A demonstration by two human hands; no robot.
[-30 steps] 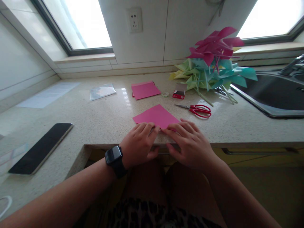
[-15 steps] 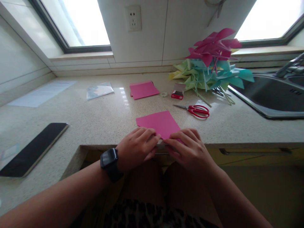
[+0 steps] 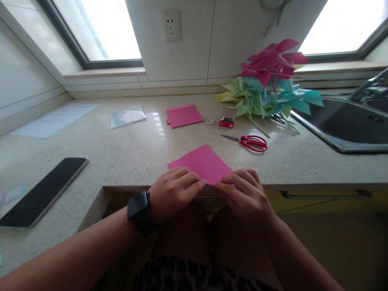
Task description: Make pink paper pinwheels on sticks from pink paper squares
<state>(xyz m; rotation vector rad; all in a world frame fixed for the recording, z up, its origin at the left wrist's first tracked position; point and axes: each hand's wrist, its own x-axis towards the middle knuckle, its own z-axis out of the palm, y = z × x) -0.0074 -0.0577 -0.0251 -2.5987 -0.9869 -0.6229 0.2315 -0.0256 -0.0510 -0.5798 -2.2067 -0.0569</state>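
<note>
A sheet of pink paper lies at the front edge of the counter, one corner pointing away from me. My left hand, with a black watch on its wrist, pinches the paper's near left edge between thumb and fingers. On the near right edge, my right hand grips the same sheet with bent fingers. Both sets of fingertips almost meet at the near corner, and they hide part of that edge. Beyond the sheet, to the right, lie red-handled scissors with their blades closed.
Farther back are a stack of pink paper, a tape roll, a small red box and a pile of paper pinwheels. A tablet lies at left, a clear packet behind it. A sink is at right.
The pink sheet has turned counter-clockwise and shifted slightly toward me, so its far corner now lies farther left. Both hands have moved slightly nearer, still on its near edges.
</note>
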